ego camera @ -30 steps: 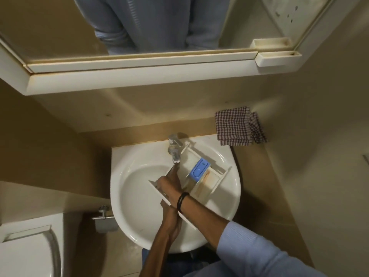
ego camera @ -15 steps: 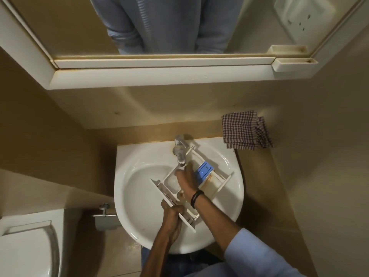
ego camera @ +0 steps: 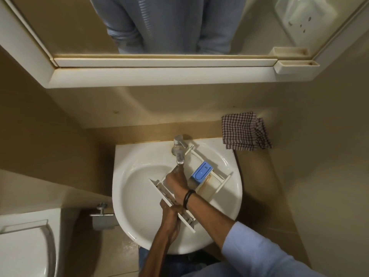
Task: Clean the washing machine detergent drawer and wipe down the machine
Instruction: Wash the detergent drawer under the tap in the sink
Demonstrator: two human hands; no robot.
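A white detergent drawer point(ego camera: 216, 185) with a blue insert point(ego camera: 202, 172) lies tilted across the white sink point(ego camera: 137, 176), under the chrome tap point(ego camera: 179, 149). My left hand point(ego camera: 170, 213) grips the drawer's front panel at the near end. My right hand point(ego camera: 176, 181), with a black band on the wrist, reaches down into the drawer's left compartment just below the spout. What its fingers are doing inside the compartment is hidden.
A folded checkered cloth point(ego camera: 244, 131) rests on the ledge behind the sink at the right. A mirror cabinet point(ego camera: 159, 76) overhangs the sink. A toilet point(ego camera: 26, 246) stands at lower left, with a metal fitting point(ego camera: 102, 216) beside the sink.
My right hand moved right along the drawer half a second ago and is now back in the left compartment under the spout. My left hand keeps its grip.
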